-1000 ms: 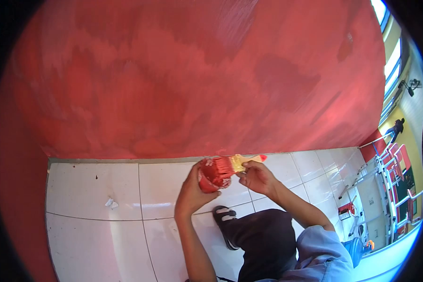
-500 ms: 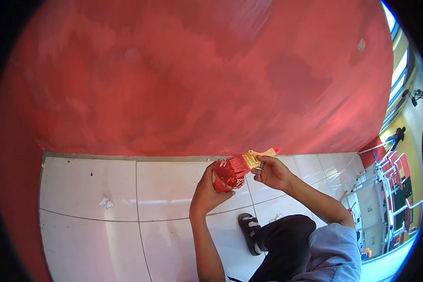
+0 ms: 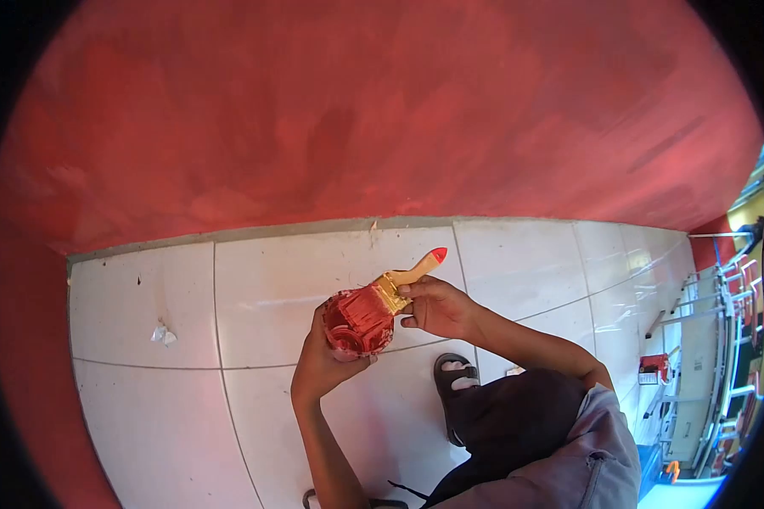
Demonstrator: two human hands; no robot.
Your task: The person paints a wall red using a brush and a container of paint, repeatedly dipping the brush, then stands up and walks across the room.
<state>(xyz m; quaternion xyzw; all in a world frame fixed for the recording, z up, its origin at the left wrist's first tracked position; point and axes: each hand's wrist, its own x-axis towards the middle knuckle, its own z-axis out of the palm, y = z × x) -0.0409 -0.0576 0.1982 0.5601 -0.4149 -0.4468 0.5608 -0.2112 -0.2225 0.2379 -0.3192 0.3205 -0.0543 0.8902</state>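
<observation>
My left hand [image 3: 316, 363] is wrapped around a small paint pot [image 3: 354, 346] whose inside and rim are smeared with red paint. In my right hand [image 3: 437, 307] is a flat paintbrush [image 3: 388, 291], pinched at its gold metal band. The brush's pale handle has a red tip and points up and away to the right. Its red-coated bristles lie over the pot's opening, at the rim and partly inside. Ahead of both hands stands a wall [image 3: 382, 110] covered in patchy red paint.
White floor tiles [image 3: 144, 288] run along the wall's base, with a crumpled white scrap [image 3: 163, 335] at left. My sandalled foot [image 3: 455, 382] is below my right hand. Metal-framed furniture [image 3: 696, 339] and a red-and-white can [image 3: 654, 370] stand at far right.
Both hands, with pot and brush, have shifted left and slightly down in view. The bristles now reach further over the pot's opening. The view has tilted, showing more floor.
</observation>
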